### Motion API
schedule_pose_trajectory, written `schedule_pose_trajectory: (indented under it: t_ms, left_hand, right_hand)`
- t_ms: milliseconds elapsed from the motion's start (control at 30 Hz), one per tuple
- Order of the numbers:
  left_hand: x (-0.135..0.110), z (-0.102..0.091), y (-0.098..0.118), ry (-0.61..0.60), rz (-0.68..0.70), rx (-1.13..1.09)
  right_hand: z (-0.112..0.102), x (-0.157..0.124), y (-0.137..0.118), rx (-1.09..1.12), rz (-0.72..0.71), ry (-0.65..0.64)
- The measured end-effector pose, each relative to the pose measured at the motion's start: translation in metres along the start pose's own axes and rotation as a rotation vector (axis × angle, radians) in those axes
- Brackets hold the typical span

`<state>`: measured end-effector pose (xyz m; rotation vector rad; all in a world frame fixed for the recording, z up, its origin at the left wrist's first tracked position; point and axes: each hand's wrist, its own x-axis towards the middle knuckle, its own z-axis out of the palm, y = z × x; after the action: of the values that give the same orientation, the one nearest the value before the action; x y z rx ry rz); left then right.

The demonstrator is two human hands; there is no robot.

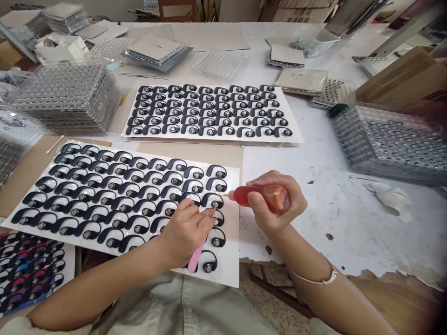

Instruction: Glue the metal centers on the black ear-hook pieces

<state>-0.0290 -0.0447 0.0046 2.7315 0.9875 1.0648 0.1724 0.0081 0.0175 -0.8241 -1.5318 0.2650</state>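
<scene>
While left hand (pixel 187 229), lower centre, grips pink tool (pixel 196 258), right hand (pixel 271 220) grasps red bottle (pixel 242 196), nozzle (pixel 231 195) leftward, beside black hook (pixel 206 200); contact unclear.

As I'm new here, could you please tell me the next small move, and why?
Perhaps ease the red bottle toward the black piece by the left fingertips: the right hand points its nozzle that way, and the left hand holds a pink tool there.

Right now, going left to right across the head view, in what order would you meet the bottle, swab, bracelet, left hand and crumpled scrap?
Swab, left hand, bottle, bracelet, crumpled scrap.
</scene>
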Motion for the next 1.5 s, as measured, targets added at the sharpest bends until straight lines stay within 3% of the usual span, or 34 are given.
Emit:
schedule_pose_trajectory:
  t_ms: [300,567,1233,1500]
  left_hand:
    - [0.002,0.007,0.007,-0.043,0.067,0.223]
    - [-0.001,0.009,0.007,-0.019,0.064,0.232]
    - [0.000,0.008,0.007,-0.039,0.065,0.253]
    - [0.001,0.008,0.007,-0.029,0.050,0.252]
  right_hand:
    - [0.003,-0.001,-0.008,0.065,0.050,-0.185]
    - [0.006,-0.002,-0.010,0.048,0.031,-0.263]
    - [0.008,-0.001,-0.013,-0.026,-0.100,-0.298]
    - [0.011,0.001,-0.014,-0.070,-0.235,-0.263]
